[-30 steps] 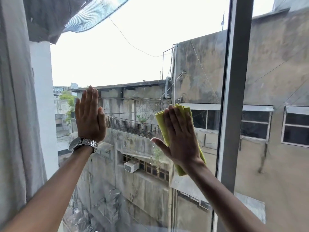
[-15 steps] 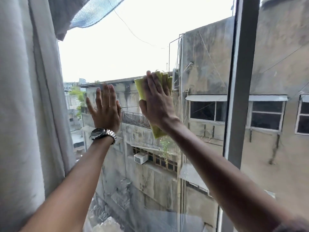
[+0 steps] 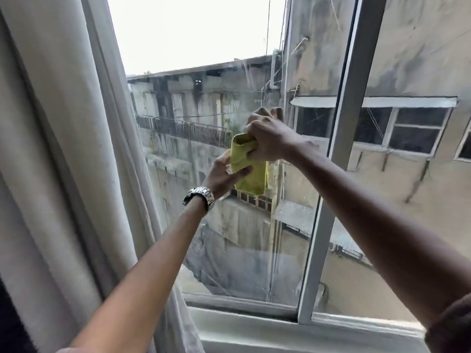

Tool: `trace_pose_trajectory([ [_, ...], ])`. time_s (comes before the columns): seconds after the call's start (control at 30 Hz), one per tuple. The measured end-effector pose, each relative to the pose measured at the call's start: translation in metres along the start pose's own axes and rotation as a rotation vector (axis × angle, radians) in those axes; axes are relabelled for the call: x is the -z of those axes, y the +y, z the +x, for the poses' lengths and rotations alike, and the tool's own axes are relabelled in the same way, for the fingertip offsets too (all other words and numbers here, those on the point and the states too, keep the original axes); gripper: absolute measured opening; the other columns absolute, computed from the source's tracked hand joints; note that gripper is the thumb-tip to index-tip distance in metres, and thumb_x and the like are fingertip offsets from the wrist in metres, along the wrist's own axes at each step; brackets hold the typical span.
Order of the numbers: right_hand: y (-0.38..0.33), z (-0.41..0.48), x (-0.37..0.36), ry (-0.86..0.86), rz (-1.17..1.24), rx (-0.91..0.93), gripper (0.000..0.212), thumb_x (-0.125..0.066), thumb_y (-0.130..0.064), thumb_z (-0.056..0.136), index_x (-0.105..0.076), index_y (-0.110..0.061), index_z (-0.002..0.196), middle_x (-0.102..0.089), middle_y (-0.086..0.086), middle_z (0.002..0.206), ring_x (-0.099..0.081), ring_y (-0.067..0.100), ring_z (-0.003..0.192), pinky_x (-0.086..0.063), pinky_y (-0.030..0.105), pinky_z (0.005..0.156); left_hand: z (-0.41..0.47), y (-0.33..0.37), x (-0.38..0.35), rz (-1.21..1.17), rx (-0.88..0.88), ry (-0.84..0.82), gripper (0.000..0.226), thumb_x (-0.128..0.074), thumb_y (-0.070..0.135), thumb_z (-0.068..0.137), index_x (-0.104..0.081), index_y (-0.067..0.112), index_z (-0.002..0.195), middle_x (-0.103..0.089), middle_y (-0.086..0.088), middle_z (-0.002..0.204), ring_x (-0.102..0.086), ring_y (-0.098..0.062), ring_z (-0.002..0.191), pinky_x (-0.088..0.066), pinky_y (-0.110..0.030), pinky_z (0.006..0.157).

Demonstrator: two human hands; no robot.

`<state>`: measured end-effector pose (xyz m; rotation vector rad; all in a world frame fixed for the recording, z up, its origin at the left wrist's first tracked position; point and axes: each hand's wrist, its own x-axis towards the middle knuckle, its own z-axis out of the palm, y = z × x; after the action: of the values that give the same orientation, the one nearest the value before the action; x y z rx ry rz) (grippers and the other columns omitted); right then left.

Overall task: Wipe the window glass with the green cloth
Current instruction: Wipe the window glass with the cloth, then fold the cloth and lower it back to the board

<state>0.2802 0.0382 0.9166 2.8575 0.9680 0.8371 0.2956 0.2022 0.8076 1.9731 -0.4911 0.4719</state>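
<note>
The green cloth [image 3: 248, 171] is folded and held in front of the window glass [image 3: 204, 103], near the middle of the left pane. My right hand [image 3: 270, 138] grips its top edge from above, fingers curled around the fold. My left hand [image 3: 225, 174], with a metal watch on the wrist, pinches the cloth's left side from below. Both hands sit close together, a little off the glass. Whether the cloth touches the pane I cannot tell.
A pale curtain [image 3: 58, 161] hangs along the left side, close to my left arm. A grey window frame bar [image 3: 328, 189] runs upright to the right of the hands. The white sill [image 3: 280, 329] lies below. Weathered buildings show through the glass.
My right hand has stopped pressing the cloth flat on the glass and now grips it. My left hand left the pane and took hold of the cloth. The view dropped lower.
</note>
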Motion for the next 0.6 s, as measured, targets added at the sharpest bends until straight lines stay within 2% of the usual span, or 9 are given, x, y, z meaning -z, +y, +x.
trace_pose_trajectory([
  [0.03, 0.0, -0.02, -0.017, -0.095, 0.084, -0.014, 0.025, -0.079, -0.03, 0.075, -0.07, -0.014, 0.091, -0.066, 0.008, 0.102, -0.054, 0.026, 0.101, -0.045, 0.045, 0.098, -0.019, -0.016, -0.014, -0.02, 0.022, -0.038, 0.026, -0.079, 0.029, 0.082, -0.065, 0.038, 0.101, -0.07, 0.009, 0.101, -0.065, -0.002, 0.093, -0.05, -0.023, 0.084],
  [0.1, 0.0, -0.064, -0.059, -0.299, 0.24, -0.076, 0.018, -0.078, -0.023, 0.072, -0.066, -0.015, 0.082, -0.069, 0.008, 0.086, -0.062, 0.028, 0.08, -0.056, 0.043, 0.079, -0.064, -0.052, -0.046, -0.052, 0.123, -0.15, 0.018, -0.076, 0.037, 0.08, -0.064, 0.04, 0.093, -0.067, 0.015, 0.091, -0.06, 0.002, 0.083, -0.051, -0.023, 0.078],
  [0.17, 0.0, -0.112, -0.118, -0.476, 0.359, -0.124, 0.017, -0.078, -0.018, 0.074, -0.065, -0.016, 0.084, -0.068, 0.006, 0.082, -0.065, 0.028, 0.077, -0.058, 0.041, 0.072, -0.121, -0.098, -0.087, -0.131, 0.287, -0.324, 0.021, -0.073, 0.033, 0.082, -0.063, 0.034, 0.1, -0.065, 0.013, 0.093, -0.058, 0.002, 0.085, -0.051, -0.026, 0.082],
  [0.27, -0.009, -0.2, -0.22, -0.75, 0.502, -0.23, 0.021, -0.078, -0.013, 0.081, -0.067, -0.011, 0.099, -0.067, 0.009, 0.091, -0.064, 0.027, 0.087, -0.055, 0.038, 0.079, -0.23, -0.161, -0.151, -0.251, 0.555, -0.54, 0.038, -0.061, 0.007, 0.087, -0.055, 0.008, 0.124, -0.063, 0.005, 0.103, -0.061, 0.016, 0.086, -0.052, -0.01, 0.085],
  [0.33, -0.021, -0.264, -0.294, -0.94, 0.592, -0.29, 0.023, -0.078, -0.012, 0.087, -0.064, -0.007, 0.104, -0.06, 0.013, 0.097, -0.057, 0.023, 0.093, -0.047, 0.034, 0.081, -0.312, -0.204, -0.199, -0.27, 0.708, -0.633, 0.04, -0.062, -0.004, 0.092, -0.05, -0.01, 0.13, -0.062, -0.004, 0.115, -0.061, 0.018, 0.088, -0.051, -0.007, 0.085],
  [0.43, -0.046, -0.372, -0.404, -1.181, 0.642, -0.391, 0.042, -0.071, -0.022, 0.096, -0.057, 0.0, 0.13, -0.059, 0.02, 0.129, -0.055, 0.025, 0.111, -0.043, 0.034, 0.096, -0.438, -0.257, -0.272, -0.3, 0.987, -0.648, 0.041, -0.065, -0.001, 0.093, -0.052, -0.012, 0.131, -0.066, -0.015, 0.12, -0.061, -0.012, 0.104, -0.055, -0.038, 0.099],
  [0.47, -0.056, -0.409, -0.441, -1.243, 0.648, -0.415, 0.043, -0.069, -0.023, 0.098, -0.055, 0.0, 0.133, -0.058, 0.02, 0.135, -0.056, 0.026, 0.117, -0.041, 0.034, 0.098, -0.479, -0.276, -0.299, -0.324, 1.07, -0.644, 0.041, -0.065, 0.0, 0.094, -0.052, -0.011, 0.131, -0.069, -0.011, 0.117, -0.062, -0.015, 0.105, -0.055, -0.04, 0.1],
  [0.53, -0.076, -0.48, -0.511, -1.343, 0.643, -0.447, 0.038, -0.065, -0.02, 0.1, -0.055, -0.002, 0.132, -0.058, 0.02, 0.137, -0.056, 0.029, 0.126, -0.042, 0.034, 0.099, -0.556, -0.31, -0.35, -0.389, 1.207, -0.621, 0.035, -0.065, 0.0, 0.093, -0.055, -0.006, 0.126, -0.077, 0.006, 0.102, -0.069, -0.004, 0.092, -0.06, -0.028, 0.089],
  [0.6, -0.092, -0.537, -0.568, -1.415, 0.64, -0.496, 0.033, -0.06, -0.014, 0.1, -0.057, -0.003, 0.131, -0.061, 0.019, 0.136, -0.058, 0.031, 0.127, -0.045, 0.035, 0.1, -0.614, -0.335, -0.391, -0.454, 1.352, -0.569, 0.022, -0.063, -0.003, 0.094, -0.06, 0.004, 0.114, -0.077, 0.002, 0.097, -0.071, 0.004, 0.078, -0.059, -0.023, 0.083],
])
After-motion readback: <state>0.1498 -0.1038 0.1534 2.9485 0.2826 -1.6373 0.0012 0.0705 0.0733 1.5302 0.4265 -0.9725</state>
